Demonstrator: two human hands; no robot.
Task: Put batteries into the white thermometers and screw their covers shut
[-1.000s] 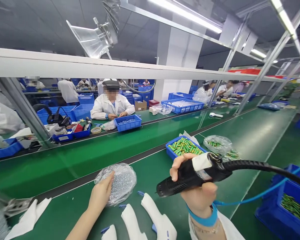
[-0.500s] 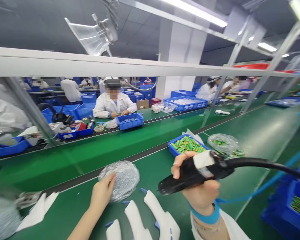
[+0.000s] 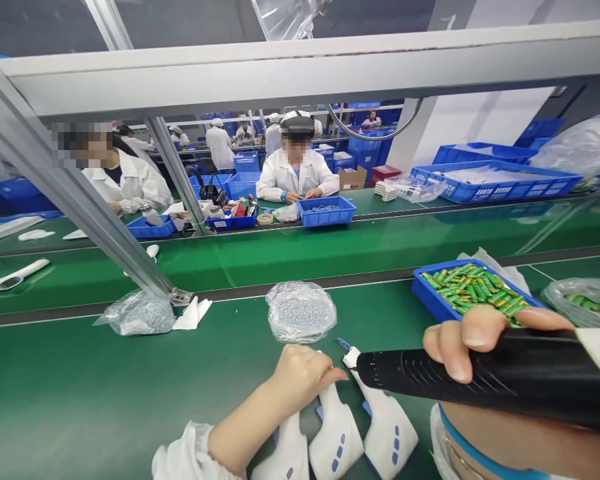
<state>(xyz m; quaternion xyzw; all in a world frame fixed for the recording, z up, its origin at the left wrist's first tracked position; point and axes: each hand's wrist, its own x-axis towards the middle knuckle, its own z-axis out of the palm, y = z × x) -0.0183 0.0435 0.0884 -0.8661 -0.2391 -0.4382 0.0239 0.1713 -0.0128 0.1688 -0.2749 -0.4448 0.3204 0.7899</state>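
Observation:
My right hand point(image 3: 485, 340) is wrapped round a black electric screwdriver point(image 3: 445, 373), which points left. Just off the tool's tip, my left hand point(image 3: 303, 377) has thumb and forefinger pinched together; anything between them is too small to name. Below the hands, several white handheld housings point(image 3: 336, 433) with blue buttons lie in a row, the left ones partly covered by my left hand and forearm. The screwdriver's tip overlaps the neck of the rightmost housing point(image 3: 390, 433) in view; contact cannot be made out. Behind my left hand sits an open clear bag of tiny metal pieces point(image 3: 301, 313).
A blue tray point(image 3: 430, 300) of green cylindrical parts stands at right, beside another clear bag point(image 3: 585, 297). On the left are a tied bag of small pieces point(image 3: 145, 313) and white paper point(image 3: 193, 313). A metal post point(image 3: 105, 200) rises nearby. A co-worker point(image 3: 297, 167) sits opposite.
My left hand has left the bag of metal pieces and come to the screwdriver's tip. The screwdriver has been brought nearer the housings, and the view has turned left.

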